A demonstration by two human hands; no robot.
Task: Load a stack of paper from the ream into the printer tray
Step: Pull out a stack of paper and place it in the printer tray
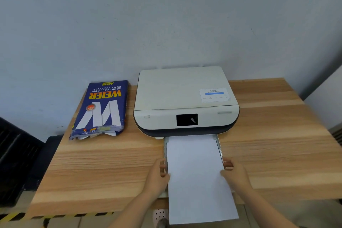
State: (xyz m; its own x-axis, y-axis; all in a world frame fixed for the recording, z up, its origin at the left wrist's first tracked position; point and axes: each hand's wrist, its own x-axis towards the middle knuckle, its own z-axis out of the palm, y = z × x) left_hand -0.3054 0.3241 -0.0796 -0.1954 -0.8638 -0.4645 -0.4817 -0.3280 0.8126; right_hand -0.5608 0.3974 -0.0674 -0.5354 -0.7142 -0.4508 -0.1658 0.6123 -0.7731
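Observation:
A white stack of paper (196,172) lies lengthwise in the pulled-out printer tray (219,146), its near end sticking out past the table's front edge. My left hand (158,176) grips the stack's left edge and my right hand (235,173) grips its right edge. The cream printer (185,102) with a dark front band and a small black screen stands at the back of the table. The blue ream wrapper (100,109), torn open at its near end, lies to the printer's left.
The light wooden table (92,168) stands against a grey wall. A dark object sits left of the table. Yellow-black hazard tape (55,215) marks the floor below the front edge. A pink perforated shoe (160,215) shows under the paper.

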